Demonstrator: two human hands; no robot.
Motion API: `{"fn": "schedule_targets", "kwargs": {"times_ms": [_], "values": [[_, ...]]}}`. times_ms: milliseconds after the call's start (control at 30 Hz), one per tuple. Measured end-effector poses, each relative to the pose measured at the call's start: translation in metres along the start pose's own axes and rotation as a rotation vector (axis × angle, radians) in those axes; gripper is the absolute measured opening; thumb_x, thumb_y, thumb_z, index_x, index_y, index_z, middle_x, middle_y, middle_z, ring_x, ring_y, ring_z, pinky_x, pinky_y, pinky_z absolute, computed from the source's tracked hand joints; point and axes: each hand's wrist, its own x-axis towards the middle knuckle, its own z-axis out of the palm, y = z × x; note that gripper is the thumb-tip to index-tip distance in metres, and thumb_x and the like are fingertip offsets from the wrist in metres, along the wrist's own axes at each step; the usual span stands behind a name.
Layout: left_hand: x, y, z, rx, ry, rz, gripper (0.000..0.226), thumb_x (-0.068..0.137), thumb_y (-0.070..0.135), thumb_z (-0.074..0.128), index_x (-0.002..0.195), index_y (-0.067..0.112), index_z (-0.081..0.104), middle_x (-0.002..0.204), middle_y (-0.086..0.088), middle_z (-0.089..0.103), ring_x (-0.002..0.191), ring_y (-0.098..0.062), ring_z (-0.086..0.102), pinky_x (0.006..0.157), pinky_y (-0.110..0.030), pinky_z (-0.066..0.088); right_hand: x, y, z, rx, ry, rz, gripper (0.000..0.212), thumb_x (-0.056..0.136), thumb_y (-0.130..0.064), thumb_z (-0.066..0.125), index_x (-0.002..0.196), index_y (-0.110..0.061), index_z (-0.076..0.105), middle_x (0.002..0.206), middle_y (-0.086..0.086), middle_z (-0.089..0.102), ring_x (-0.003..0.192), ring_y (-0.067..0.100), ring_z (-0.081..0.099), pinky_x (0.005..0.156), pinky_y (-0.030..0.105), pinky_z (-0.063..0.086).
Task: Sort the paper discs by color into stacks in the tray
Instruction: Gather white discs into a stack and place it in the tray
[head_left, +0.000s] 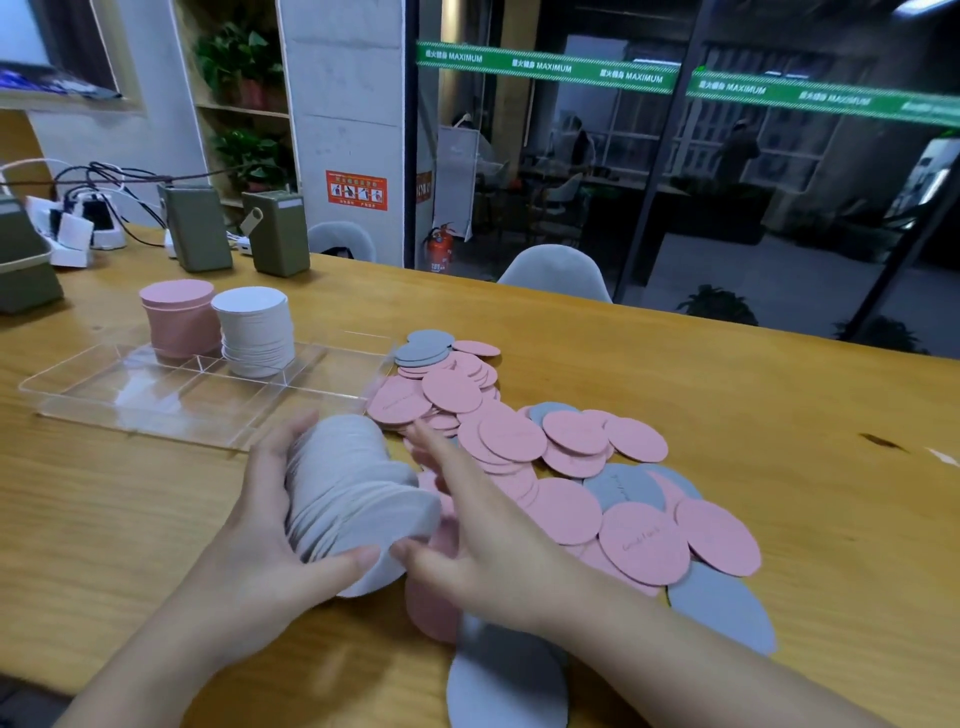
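Observation:
A leaning stack of grey discs (358, 493) sits between my hands just above the table. My left hand (265, 530) grips the stack from its left side, thumb under the front edge. My right hand (467, 540) presses against the stack's right side with straight fingers and thumb. A loose heap of pink and grey discs (550, 467) spreads over the table to the right. The clear divided tray (171, 405) lies at the left; a pink stack (179, 322) and a white stack (255, 332) stand in its far compartments.
Olive-green boxes (275, 234), chargers and cables (88, 218) line the table's far left. A grey disc (506, 680) lies near the front edge under my right forearm. A grey chair (556, 273) stands behind the table.

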Motion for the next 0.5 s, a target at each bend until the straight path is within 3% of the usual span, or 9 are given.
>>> {"fn": "schedule_targets", "kwargs": {"times_ms": [100,233,267,367,433,500], "values": [[-0.007,-0.001,-0.009,-0.051,-0.106,0.002,0.086,0.04,0.039,0.079,0.111,0.067,0.039,0.115,0.038,0.053,0.106,0.012,0.054,0.082,-0.001,0.04,0.004,-0.014,0.011,0.005,-0.083,-0.025,0.087,0.084,-0.019,0.063,0.15,-0.022,0.005,0.152,-0.006,0.023,0.134,0.008,0.033,0.108,0.019,0.029],[-0.01,-0.004,-0.021,-0.086,-0.196,-0.035,0.095,0.043,0.036,0.081,0.129,0.042,0.04,0.128,0.022,0.054,0.115,0.008,0.052,0.086,-0.002,0.039,0.012,-0.018,0.021,0.079,-0.15,0.019,0.096,0.082,-0.016,0.066,0.15,-0.022,-0.003,0.157,-0.012,0.001,0.142,-0.004,0.002,0.115,0.015,0.01],[-0.01,-0.004,-0.024,-0.068,-0.204,-0.041,0.096,0.045,0.039,0.081,0.132,0.043,0.039,0.132,0.019,0.05,0.119,0.008,0.049,0.089,-0.001,0.037,0.013,-0.017,0.021,0.105,-0.166,0.044,0.097,0.082,-0.017,0.066,0.15,-0.025,-0.004,0.157,-0.013,0.002,0.141,-0.004,0.006,0.115,0.016,0.014],[-0.012,-0.005,-0.025,0.011,-0.181,-0.038,0.102,0.047,0.056,0.078,0.137,0.048,0.031,0.134,0.035,0.037,0.124,0.02,0.034,0.092,0.005,0.026,0.016,-0.015,0.021,0.172,-0.173,0.093,0.094,0.081,-0.017,0.066,0.149,-0.03,0.002,0.152,-0.009,0.022,0.122,0.003,0.04,0.089,0.008,0.041],[-0.013,-0.005,-0.022,0.016,-0.158,-0.037,0.109,0.044,0.073,0.074,0.137,0.047,0.025,0.131,0.05,0.029,0.127,0.024,0.024,0.094,0.007,0.021,0.016,-0.015,0.02,0.174,-0.163,0.081,0.091,0.082,-0.015,0.066,0.149,-0.028,0.006,0.15,-0.01,0.024,0.128,0.002,0.037,0.097,0.018,0.042],[-0.013,-0.01,-0.018,-0.012,-0.126,-0.067,0.112,0.042,0.075,0.074,0.137,0.047,0.022,0.139,0.049,0.02,0.132,0.022,0.017,0.102,0.002,0.018,0.017,-0.013,0.02,0.161,-0.163,0.076,0.089,0.083,-0.015,0.064,0.15,-0.024,0.006,0.151,-0.017,0.018,0.137,-0.004,0.021,0.113,0.025,0.028]]}}
